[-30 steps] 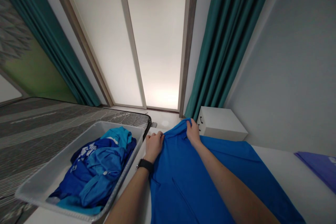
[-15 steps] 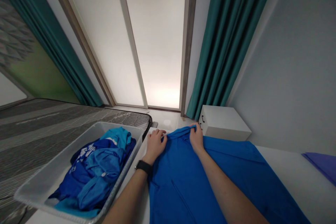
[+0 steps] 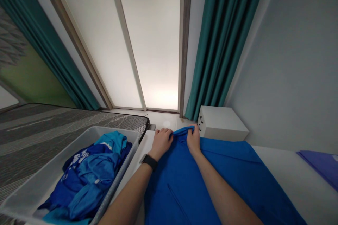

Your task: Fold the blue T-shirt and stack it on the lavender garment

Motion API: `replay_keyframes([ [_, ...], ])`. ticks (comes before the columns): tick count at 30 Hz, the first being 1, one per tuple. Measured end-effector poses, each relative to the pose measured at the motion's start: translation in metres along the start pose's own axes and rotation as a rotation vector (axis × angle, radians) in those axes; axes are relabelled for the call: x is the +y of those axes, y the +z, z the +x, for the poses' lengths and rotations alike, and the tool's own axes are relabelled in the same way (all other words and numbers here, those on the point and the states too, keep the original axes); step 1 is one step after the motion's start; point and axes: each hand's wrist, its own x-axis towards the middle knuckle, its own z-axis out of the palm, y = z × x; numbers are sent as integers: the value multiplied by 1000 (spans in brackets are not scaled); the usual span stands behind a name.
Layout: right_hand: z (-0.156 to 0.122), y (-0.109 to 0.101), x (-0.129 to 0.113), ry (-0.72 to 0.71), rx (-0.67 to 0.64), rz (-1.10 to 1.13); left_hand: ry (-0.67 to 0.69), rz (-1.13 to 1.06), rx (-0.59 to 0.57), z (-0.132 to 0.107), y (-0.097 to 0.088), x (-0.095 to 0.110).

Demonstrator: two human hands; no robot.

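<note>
A plain blue garment (image 3: 174, 179) lies spread over the white table (image 3: 274, 172); a slanted slit or seam shows on its near part. At its far edge, my left hand (image 3: 162, 143) grips the gathered cloth at the left corner, fingers curled over it. A short way to the right, my right hand (image 3: 193, 141) pinches the same edge between thumb and fingers. Between the two hands the cloth is bunched into a raised fold. A black watch (image 3: 149, 161) is on my left wrist.
Left of the garment stands a translucent plastic bin (image 3: 50, 163) holding crumpled blue clothes (image 3: 92, 172). Beyond it is a grey striped mattress (image 3: 79, 116). A folded purple cloth (image 3: 320, 165) lies at the table's right. Past the far edge stands a white drawer cabinet (image 3: 224, 121).
My left hand has moved right along the garment's edge, closer to my right hand, and its fingers have closed on the cloth. The view has shifted slightly to the right.
</note>
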Motion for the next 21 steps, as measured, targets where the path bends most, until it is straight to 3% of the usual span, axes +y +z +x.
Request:
replay_keyframes([
  [12, 0, 0, -2, 11, -30, -2, -43, -93, -15, 7, -9, -14],
  [21, 5, 3, -14, -43, -158, 14, -54, -53, -36, 6, -15, -29],
])
